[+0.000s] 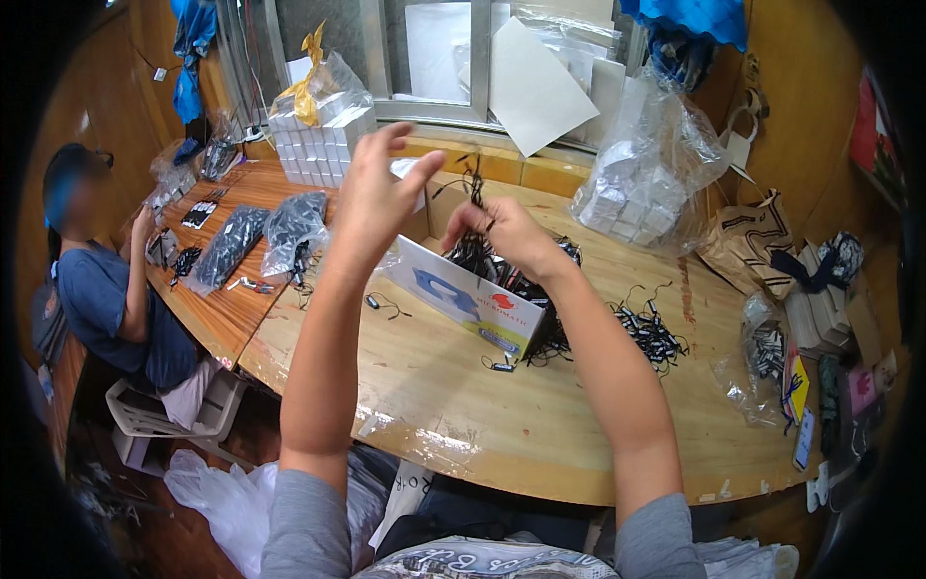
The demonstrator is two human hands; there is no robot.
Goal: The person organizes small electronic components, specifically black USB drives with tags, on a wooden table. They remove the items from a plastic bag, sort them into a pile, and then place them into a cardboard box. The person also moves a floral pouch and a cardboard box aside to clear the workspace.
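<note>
Clearly the work in hand is pulling one thin black cord (476,183) out of the tangled heap of cords (502,275) that fills the open white box (463,294) in the middle of the tabletop (540,405). The right hand (502,234) is raised just above the box, its fingers closed narrowly in a pinch on the cord, which rises from the fist and trails down into the heap. The left hand (378,193) hovers up and to the left of the box with its fingers (417,172) spread wide and holding nothing that I can make out. To do this well, I judge the free hand should take the cord a little way along from the pinch and draw it upward slowly, so that neighbouring cords slide off rather than knot. Jerking would likely lift the whole heap and scatter pieces. More loose cords (651,333) lie to the right of the box, and a few single pieces (386,306) to its left, so each freed one deserves its own tidy spot apart from both.
</note>
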